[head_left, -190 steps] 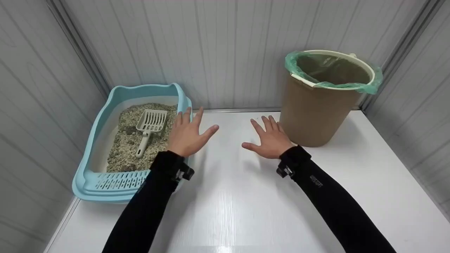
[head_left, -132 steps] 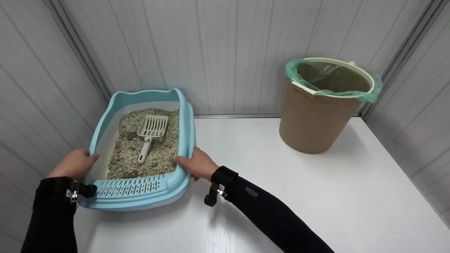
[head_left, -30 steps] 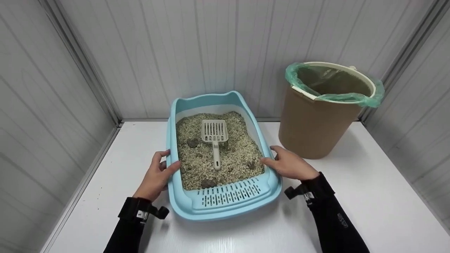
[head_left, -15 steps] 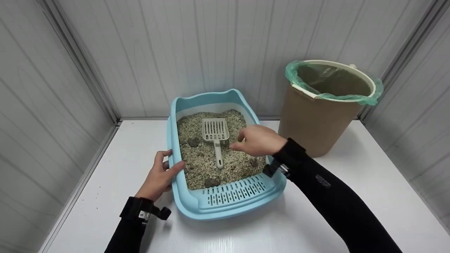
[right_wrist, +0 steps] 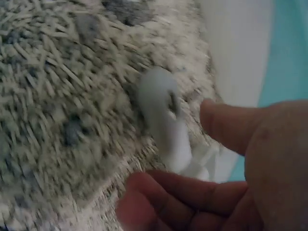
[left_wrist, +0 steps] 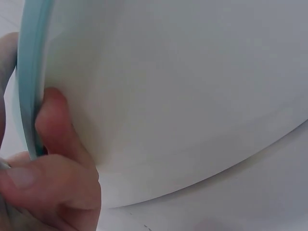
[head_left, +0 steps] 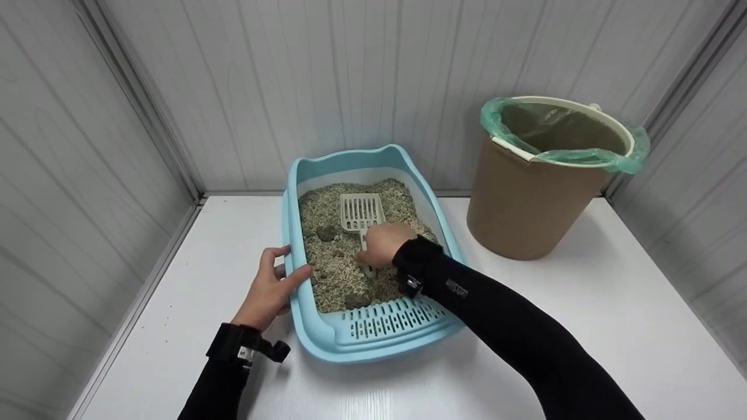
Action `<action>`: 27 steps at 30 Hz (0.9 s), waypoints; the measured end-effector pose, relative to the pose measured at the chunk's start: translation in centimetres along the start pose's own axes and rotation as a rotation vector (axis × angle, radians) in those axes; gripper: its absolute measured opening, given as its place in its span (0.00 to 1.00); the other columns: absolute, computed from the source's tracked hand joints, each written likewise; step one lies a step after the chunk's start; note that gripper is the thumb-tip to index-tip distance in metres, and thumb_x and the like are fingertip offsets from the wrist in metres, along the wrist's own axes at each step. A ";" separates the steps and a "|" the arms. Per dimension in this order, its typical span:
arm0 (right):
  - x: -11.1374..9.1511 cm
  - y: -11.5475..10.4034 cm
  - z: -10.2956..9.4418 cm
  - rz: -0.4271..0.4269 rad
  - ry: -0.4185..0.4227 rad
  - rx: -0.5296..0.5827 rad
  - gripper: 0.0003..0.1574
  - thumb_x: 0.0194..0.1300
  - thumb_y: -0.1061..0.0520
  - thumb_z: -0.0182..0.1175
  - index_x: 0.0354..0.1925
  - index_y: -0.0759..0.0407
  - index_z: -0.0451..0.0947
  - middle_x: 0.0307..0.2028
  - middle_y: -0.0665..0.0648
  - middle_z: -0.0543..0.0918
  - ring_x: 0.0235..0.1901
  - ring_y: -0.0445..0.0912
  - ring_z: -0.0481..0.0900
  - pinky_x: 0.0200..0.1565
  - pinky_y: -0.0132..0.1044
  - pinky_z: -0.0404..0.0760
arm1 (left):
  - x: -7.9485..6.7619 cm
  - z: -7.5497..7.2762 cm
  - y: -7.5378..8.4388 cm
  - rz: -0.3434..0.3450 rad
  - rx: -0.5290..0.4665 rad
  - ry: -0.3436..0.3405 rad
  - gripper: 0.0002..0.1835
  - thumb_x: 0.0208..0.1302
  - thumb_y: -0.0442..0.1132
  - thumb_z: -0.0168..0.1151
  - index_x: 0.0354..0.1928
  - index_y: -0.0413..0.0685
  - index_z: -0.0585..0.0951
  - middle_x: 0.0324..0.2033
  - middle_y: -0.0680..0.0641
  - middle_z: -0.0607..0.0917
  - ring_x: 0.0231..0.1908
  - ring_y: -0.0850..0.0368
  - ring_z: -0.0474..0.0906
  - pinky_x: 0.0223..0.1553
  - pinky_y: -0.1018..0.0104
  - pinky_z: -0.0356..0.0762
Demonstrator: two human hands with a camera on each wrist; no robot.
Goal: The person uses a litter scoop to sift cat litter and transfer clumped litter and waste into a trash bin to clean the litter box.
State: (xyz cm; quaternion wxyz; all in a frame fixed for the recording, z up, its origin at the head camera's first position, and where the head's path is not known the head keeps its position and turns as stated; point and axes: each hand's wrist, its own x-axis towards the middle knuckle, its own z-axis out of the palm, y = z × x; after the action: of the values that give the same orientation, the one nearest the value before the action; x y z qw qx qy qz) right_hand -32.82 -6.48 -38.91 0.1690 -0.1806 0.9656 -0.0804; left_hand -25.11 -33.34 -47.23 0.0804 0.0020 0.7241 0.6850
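Note:
A light blue litter box (head_left: 296,245) sits mid-table, filled with pellet litter (head_left: 335,274) and a few dark clumps (head_left: 327,233). My left hand (head_left: 264,294) grips its left rim, thumb on top; in the left wrist view the fingers curl under the rim (left_wrist: 33,72). On the litter lies a pale slotted litter scoop (head_left: 362,211), handle toward me. My right hand (head_left: 386,244) is over that handle and hides part of it. In the right wrist view, thumb and bent fingers stand either side of the handle (right_wrist: 166,125), a gap showing between thumb and handle.
A brown bin (head_left: 519,210) lined with a green plastic bag (head_left: 589,156) stands at the back right. Panelled walls close in the white table (head_left: 525,338) at the back and both sides. Small specks lie on the left of the table.
Both hands took hold of the litter box at the left and it moved right to mid-table. Then my right hand let go of the rim and reached to the scoop handle; the left kept its grip.

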 end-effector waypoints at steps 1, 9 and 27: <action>0.1 -0.1 0.2 0.007 0.008 0.003 0.37 0.83 0.35 0.64 0.17 0.45 0.68 0.16 0.48 0.61 0.19 0.46 0.63 0.31 0.43 0.65 | 0.0 0.0 0.0 0.001 0.001 0.000 0.44 0.78 0.53 0.73 0.83 0.60 0.56 0.67 0.31 0.79 0.54 0.35 0.88 0.42 0.49 0.91; 0.9 0.4 0.7 0.028 0.010 0.064 0.35 0.83 0.43 0.65 0.15 0.48 0.78 0.13 0.47 0.64 0.18 0.45 0.59 0.28 0.41 0.60 | 0.0 0.1 0.1 0.002 -0.026 0.001 0.44 0.77 0.52 0.75 0.82 0.58 0.57 0.64 0.31 0.81 0.51 0.36 0.89 0.41 0.51 0.92; 2.4 2.2 -1.5 0.062 -0.036 0.219 0.34 0.87 0.57 0.54 0.19 0.48 0.59 0.19 0.48 0.55 0.20 0.43 0.50 0.32 0.41 0.57 | 0.2 0.1 -0.1 0.026 0.020 0.008 0.44 0.77 0.52 0.74 0.82 0.56 0.57 0.57 0.30 0.84 0.29 0.51 0.79 0.21 0.66 0.63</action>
State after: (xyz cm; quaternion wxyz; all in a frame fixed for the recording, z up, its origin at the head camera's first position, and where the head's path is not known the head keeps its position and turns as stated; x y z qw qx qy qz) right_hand -36.19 -5.19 -38.75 0.2076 -0.1324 0.9529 -0.1770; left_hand -25.27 -33.18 -47.31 0.0686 0.0095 0.7310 0.6789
